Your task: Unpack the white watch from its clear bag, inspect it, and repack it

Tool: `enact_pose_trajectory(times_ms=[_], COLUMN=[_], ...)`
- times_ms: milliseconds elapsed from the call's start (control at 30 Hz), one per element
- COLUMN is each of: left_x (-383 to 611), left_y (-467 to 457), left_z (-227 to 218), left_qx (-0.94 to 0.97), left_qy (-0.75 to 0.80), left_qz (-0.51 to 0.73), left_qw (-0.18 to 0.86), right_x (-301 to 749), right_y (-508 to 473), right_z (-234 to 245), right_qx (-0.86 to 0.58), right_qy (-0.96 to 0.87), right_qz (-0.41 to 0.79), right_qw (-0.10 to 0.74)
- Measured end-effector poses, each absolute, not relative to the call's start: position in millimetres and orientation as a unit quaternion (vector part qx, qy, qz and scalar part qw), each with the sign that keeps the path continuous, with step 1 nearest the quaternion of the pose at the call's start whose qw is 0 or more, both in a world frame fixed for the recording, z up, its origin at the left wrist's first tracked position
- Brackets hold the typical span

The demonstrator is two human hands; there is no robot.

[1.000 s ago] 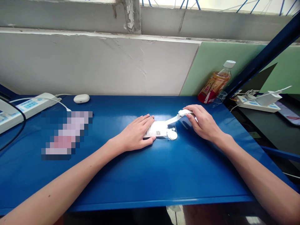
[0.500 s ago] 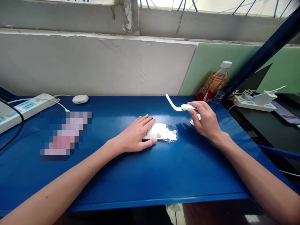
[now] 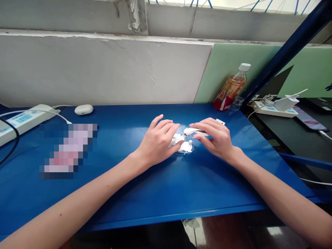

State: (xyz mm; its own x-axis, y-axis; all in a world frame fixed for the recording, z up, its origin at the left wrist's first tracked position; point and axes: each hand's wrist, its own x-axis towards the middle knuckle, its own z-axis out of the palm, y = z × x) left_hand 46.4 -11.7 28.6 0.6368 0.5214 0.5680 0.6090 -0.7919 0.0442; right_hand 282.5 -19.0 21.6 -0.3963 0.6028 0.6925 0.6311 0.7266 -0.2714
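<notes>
My left hand (image 3: 158, 140) is at the middle of the blue table (image 3: 181, 186), its fingers curled down and pinching a small clear plastic bag (image 3: 185, 147) that holds white parts and a label. My right hand (image 3: 215, 140) sits just right of it, fingers closed round a white strap-like piece (image 3: 190, 131) whose free end points toward the bag's mouth. The two hands almost touch over the bag. Much of the bag is hidden under my left fingers.
An orange drink bottle (image 3: 229, 90) stands at the back right against a green panel. A white earbud case (image 3: 83, 109) and a power strip (image 3: 22, 120) lie at the back left. Another power strip (image 3: 272, 108) with a charger lies on the dark surface to the right.
My right hand pulled the white strap away, lifted it, then brought it back to the bag. My left hand rose from lying flat on the bag to pinching it.
</notes>
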Motion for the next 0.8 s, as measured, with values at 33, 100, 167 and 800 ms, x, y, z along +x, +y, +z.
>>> enact_pose_trajectory(times_ms=[33,100,167,800], left_x=[49,53,55,58], left_y=[-11,-11,-13,-26], left_z=[27,25,23,23], left_qx=[-0.906,-0.916,-0.917,-0.379], left_qy=[-0.319,-0.312,-0.299,-0.222], left_qz=[-0.269,-0.248,-0.262,-0.253], left_qw=[0.072,0.041,-0.024,-0.862], right_x=[280,276,272,207], right_y=[-22,-26,-27,24], right_z=[24,28,33,42], right_qx=[-0.378,-0.404,-0.425,-0.211], right_qy=[-0.827,-0.795,-0.752,-0.426], right_qz=[-0.003,0.033,0.087,0.804], right_qw=[0.416,0.451,0.497,0.356])
